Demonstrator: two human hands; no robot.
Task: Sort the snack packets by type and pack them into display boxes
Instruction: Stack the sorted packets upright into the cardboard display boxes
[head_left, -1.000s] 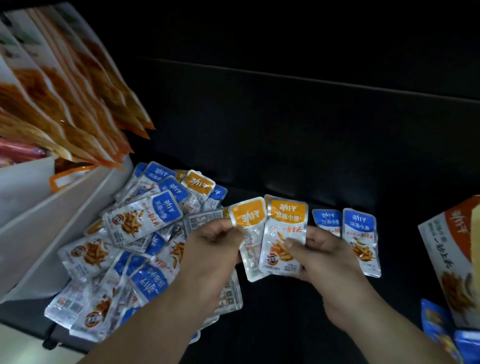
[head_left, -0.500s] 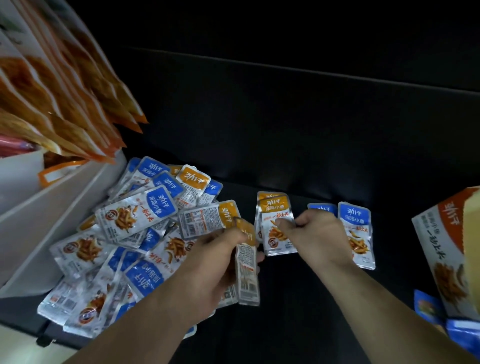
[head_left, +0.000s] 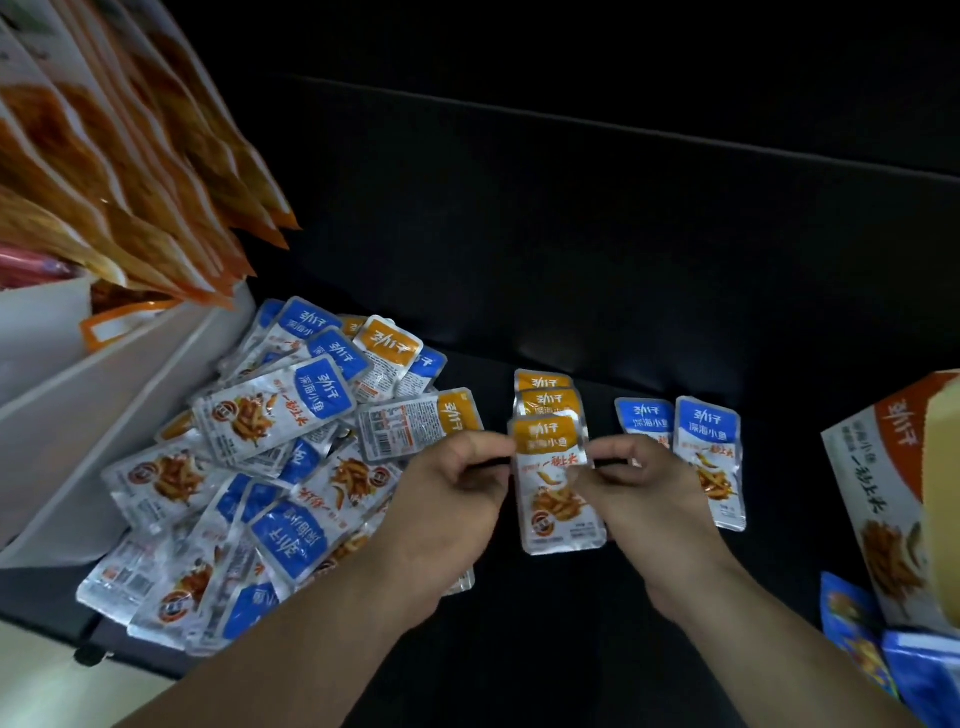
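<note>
An orange-topped snack packet (head_left: 556, 493) lies on top of a small stack of orange-topped packets (head_left: 544, 392) on the dark surface. My left hand (head_left: 447, 499) pinches its left edge and my right hand (head_left: 639, 483) pinches its right edge. Right of them lie two blue-topped packets (head_left: 709, 441) side by side. A loose heap of mixed blue and orange packets (head_left: 270, 467) spreads to the left of my left hand. An orange and white display box (head_left: 883, 499) stands at the right edge.
White display boxes (head_left: 78, 415) holding large orange bags (head_left: 119, 171) stand at the far left. Blue packaging (head_left: 883, 654) lies at the bottom right. Dark bare surface stretches behind the packets. A pale floor strip shows at the bottom left.
My right hand put its orange packet down on the stack. My left hand brought its own orange packet over from the heap, and both hands now hold it on top of that stack.
</note>
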